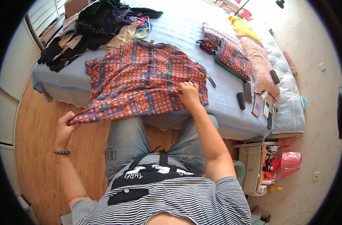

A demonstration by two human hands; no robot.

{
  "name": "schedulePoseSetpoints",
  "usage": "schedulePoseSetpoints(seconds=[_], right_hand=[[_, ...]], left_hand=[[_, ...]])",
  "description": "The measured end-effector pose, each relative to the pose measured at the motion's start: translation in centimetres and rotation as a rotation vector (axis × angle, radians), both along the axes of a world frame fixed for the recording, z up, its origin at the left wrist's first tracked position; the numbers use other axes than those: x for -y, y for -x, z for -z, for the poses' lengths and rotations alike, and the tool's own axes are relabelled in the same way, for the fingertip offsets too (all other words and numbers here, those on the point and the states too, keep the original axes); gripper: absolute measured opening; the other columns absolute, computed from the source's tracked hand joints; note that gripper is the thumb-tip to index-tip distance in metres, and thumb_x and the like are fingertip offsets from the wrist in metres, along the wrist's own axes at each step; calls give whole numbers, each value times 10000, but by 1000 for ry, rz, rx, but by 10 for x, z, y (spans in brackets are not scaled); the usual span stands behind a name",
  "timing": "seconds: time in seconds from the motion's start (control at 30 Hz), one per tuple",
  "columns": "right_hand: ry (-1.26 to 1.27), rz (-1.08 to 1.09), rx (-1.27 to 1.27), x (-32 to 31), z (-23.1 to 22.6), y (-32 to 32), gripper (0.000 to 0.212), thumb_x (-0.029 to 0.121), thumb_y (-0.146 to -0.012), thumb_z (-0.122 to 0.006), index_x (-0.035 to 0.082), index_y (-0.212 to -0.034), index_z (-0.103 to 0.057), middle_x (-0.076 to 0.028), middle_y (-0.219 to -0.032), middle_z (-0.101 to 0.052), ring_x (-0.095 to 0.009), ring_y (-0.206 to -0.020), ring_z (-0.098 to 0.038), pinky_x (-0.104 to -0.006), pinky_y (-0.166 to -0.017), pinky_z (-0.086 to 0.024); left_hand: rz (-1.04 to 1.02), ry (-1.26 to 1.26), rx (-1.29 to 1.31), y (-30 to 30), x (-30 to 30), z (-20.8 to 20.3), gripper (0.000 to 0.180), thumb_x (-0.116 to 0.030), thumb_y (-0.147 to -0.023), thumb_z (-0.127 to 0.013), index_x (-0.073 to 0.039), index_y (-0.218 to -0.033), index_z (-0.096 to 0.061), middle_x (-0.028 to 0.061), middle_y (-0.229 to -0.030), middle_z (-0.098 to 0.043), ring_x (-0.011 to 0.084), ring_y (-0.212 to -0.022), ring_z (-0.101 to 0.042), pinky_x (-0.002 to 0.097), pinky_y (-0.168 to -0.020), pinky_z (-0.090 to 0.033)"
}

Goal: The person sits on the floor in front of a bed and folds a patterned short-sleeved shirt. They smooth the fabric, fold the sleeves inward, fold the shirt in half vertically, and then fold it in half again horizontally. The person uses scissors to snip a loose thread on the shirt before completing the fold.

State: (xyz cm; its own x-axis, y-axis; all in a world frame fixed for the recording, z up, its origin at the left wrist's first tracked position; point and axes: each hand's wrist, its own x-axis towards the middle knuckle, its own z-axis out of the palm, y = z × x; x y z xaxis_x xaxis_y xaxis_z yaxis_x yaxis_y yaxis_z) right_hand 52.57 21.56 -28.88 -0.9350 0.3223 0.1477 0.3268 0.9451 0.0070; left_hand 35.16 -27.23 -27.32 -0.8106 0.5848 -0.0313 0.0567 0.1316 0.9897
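Note:
A red and blue patterned short-sleeved shirt lies spread over the near edge of the bed, its neckline at the far side. My left hand is closed on its lower left corner and holds that corner out past the bed edge, above the floor. Toward the garment's right side, my right hand pinches the fabric with curled fingers. Between the two hands the hem runs in loose folds across the front of my knees.
A heap of dark and light clothes covers the far left of the bed. Folded patterned clothes, a dark scrunchie, a pen, a black case and phones lie right. A bedside cabinet stands lower right.

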Motion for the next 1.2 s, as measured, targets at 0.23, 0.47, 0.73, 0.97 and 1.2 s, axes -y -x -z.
schedulePoseSetpoints(seconds=[0.23,0.47,0.73,0.97,1.2], right_hand=[[-236,-160,-336,14,-78,-130,118,35,-695,-601,47,-812,-587,-122,-1004,-566,-301,-1027,-542,-464,-981,-343],[-115,11,-413,54,-111,-249,206,-44,-607,-614,36,-790,-563,-101,-815,-559,-309,-910,-555,-419,-841,-422],[-133,100,-350,46,-8,-275,251,-119,-605,-547,32,-804,-557,-126,-810,-520,-330,-858,-517,-425,-780,-434],[22,190,-398,39,18,-289,267,-143,-618,-519,14,-831,-556,-138,-867,-530,-336,-876,-531,-411,-771,-451],[154,236,-368,43,26,-294,276,-146,-654,-471,7,-856,-580,-141,-885,-533,-320,-831,-564,-388,-720,-479]], left_hand=[[20,-45,-106,-34,55,-11,212,53,-683,-720,-72,-698,-549,-32,-766,-451,76,-735,-440,215,-649,-343],[40,13,38,-64,51,14,250,73,-700,-714,-71,-671,-512,-14,-832,-497,85,-799,-473,221,-716,-385],[85,-53,196,-75,60,56,220,115,-743,-632,-56,-666,-516,39,-978,-566,122,-965,-531,252,-882,-419],[-117,-74,85,-83,78,77,148,77,-800,-598,-61,-746,-611,22,-1019,-555,111,-982,-533,254,-860,-430],[-114,-44,308,-85,78,72,83,-3,-847,-619,-31,-925,-625,-1,-957,-614,73,-901,-571,226,-812,-476]])
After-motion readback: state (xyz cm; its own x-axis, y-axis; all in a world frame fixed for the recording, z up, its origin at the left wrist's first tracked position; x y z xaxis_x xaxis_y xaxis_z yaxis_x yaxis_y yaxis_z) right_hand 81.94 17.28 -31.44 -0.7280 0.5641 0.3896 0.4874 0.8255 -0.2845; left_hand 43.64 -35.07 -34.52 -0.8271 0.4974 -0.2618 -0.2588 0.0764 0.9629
